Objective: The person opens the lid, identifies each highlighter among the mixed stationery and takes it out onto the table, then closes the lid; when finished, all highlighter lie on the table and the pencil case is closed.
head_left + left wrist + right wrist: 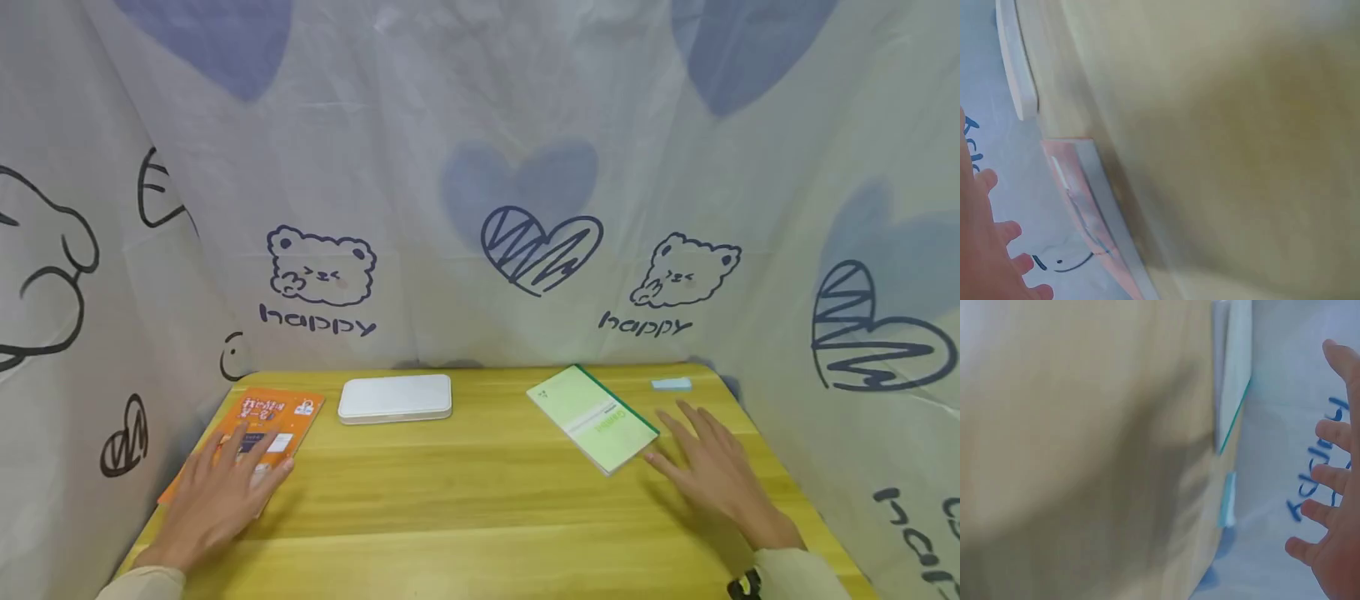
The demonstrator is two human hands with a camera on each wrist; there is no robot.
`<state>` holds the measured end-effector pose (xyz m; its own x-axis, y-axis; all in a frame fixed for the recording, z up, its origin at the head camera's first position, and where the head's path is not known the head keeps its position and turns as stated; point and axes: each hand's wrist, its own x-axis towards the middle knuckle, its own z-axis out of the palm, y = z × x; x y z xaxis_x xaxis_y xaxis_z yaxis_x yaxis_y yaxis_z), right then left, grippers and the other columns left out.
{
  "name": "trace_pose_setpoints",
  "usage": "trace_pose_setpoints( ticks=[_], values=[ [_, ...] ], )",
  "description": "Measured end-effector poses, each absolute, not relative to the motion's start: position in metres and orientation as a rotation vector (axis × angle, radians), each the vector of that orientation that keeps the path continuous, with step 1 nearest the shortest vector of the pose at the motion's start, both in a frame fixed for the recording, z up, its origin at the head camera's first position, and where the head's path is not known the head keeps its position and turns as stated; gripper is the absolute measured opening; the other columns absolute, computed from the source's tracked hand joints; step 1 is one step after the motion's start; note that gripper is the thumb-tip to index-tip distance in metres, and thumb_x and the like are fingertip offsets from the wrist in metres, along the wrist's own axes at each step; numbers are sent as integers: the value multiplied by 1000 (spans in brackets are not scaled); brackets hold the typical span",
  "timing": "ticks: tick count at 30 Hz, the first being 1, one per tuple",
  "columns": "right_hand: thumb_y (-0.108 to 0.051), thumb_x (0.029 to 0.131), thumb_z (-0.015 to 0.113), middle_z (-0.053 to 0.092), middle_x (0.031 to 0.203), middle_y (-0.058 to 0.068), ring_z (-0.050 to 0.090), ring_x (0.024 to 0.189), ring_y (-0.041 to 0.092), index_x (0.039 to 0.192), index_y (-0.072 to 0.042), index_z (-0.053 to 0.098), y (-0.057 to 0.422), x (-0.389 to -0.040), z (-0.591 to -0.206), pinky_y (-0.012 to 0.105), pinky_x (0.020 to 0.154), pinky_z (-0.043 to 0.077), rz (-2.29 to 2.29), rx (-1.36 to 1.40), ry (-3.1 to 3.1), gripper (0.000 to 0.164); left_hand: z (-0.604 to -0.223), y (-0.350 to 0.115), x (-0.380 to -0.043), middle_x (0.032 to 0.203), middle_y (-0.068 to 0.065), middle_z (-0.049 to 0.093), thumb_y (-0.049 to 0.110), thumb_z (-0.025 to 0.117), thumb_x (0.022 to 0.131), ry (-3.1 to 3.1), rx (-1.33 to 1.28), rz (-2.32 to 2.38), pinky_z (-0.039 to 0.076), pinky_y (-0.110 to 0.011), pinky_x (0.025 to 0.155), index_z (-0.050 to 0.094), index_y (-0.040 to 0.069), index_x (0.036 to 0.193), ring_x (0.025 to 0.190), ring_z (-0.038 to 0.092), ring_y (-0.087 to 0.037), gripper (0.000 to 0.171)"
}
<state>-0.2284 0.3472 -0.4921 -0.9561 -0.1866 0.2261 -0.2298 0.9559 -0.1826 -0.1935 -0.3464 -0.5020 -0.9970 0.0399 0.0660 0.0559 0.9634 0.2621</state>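
Only the left wrist view shows the pale page edge (1107,194) of the orange book (300,421); in the head view the left hand (213,504), fingers splayed, hides part of its cover, left of the round-cornered white case (395,398). Right of the case (on wood-grained tabletop (420,533)) lie a green notebook (577,408) and blue strip (671,384), near the right hand (712,471), its fingers wide and empty.
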Motion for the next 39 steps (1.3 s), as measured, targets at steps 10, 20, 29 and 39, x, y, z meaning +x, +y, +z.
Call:
trace_pose_setpoints(
  ticks=[10, 20, 29, 39],
  values=[
    [-58, 107, 62, 33, 174, 25, 29, 158, 55, 163, -10, 49, 293, -273, -471, 80, 122, 28, 587, 384, -2851, 74, -487, -320, -229, 175, -31, 23, 72, 42, 109, -2978, -112, -473, 19, -90, 116, 38, 18, 170, 157, 17, -66, 82],
    [-54, 108, 62, 37, 174, 17, 33, 160, 44, 162, -14, 51, 219, -313, -466, 72, 128, 31, 898, 491, -2791, 68, -473, -281, -268, 175, -32, 23, 56, 50, 114, -2940, -181, -607, 25, -85, 120, 39, 13, 169, 156, 22, -61, 71],
    [-47, 108, 67, 41, 172, 16, 38, 160, 41, 161, -15, 53, 156, -338, -472, 67, 129, 34, 1053, 615, -2764, 64, -477, -258, -296, 176, -30, 20, 43, 54, 115, -2963, -169, -752, 28, -82, 122, 41, 13, 169, 159, 21, -57, 63],
    [-32, 106, 72, 51, 163, 20, 50, 151, 40, 154, -10, 61, 97, -353, -492, 58, 124, 45, 1107, 716, -2758, 54, -504, -244, -314, 173, -34, 26, 33, 58, 115, -2942, -117, -882, 28, -76, 126, 48, 6, 163, 156, 28, -58, 56]
  ],
)
